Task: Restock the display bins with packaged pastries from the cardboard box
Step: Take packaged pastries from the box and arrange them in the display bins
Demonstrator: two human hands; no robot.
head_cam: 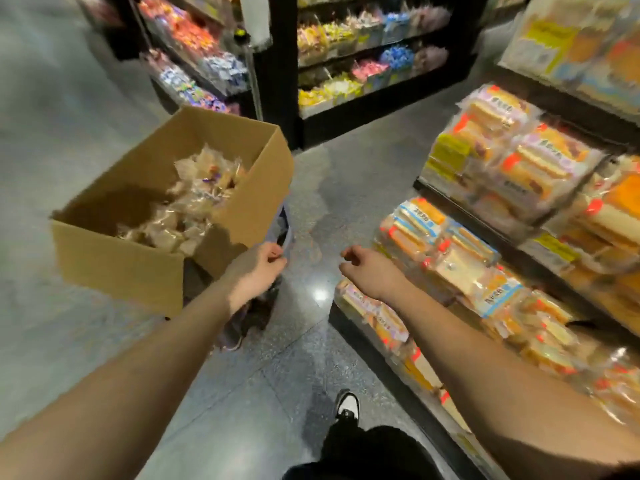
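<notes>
While both bare forearms are stretched forward in the head view, the left hand [258, 268] is seen beside the near right corner of the cardboard box [145, 268], its fingers curled around what looks like a dark handle under the box; the blur leaves the grip uncertain. The right hand [367, 268] is held over the floor [346, 188], its fingers loosely curled and holding nothing. Clear-wrapped packaged pastries [197, 202] are heaped inside the open box. To the right, the display bins [360, 323] are filled with orange and yellow packets. A shoe [347, 405] is seen below.
</notes>
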